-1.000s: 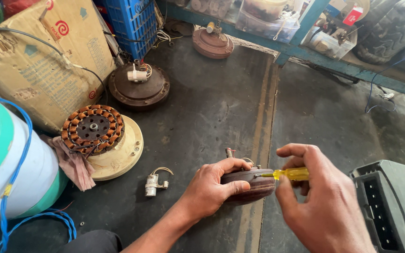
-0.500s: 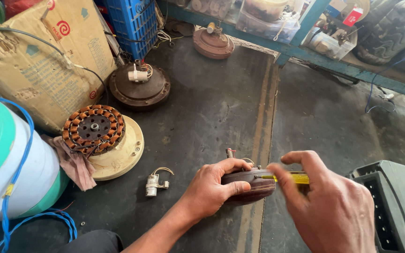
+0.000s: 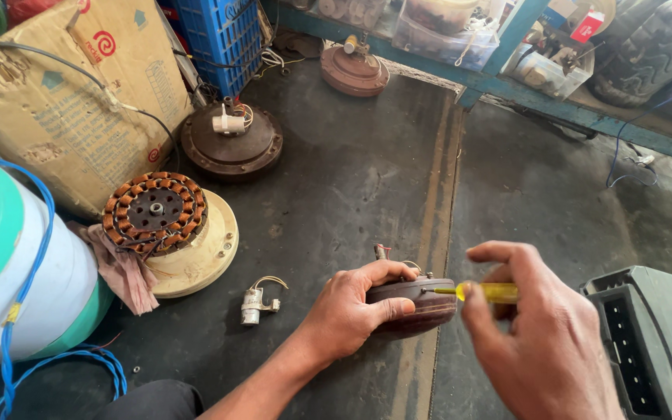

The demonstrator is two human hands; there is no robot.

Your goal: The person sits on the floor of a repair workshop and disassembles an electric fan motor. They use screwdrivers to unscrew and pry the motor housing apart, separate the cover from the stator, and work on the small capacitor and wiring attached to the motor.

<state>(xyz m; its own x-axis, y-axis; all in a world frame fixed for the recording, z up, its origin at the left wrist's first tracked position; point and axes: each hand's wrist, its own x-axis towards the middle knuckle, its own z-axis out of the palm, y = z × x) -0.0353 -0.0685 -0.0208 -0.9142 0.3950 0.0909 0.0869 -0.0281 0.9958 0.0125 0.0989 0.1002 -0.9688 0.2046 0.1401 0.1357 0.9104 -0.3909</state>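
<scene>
Slightly shifted since a second ago, the right hand (image 3: 542, 342) has swung its yellow-handled screwdriver (image 3: 485, 292) lower against the motor housing (image 3: 418, 305).

Both hands are closed: the left hand (image 3: 351, 311) clamps the dark brown housing by its rim, thumb along the side, on the dark floor (image 3: 367, 179) beside the raised seam; the right pinches the screwdriver, tip at the housing's top edge. Judged from its cast-metal look, the housing is heavy, stiff and probably greasy, best gripped around the rim. A small capacitor (image 3: 254, 305) lies nearby, the copper-wound stator (image 3: 155, 211) well apart.
</scene>
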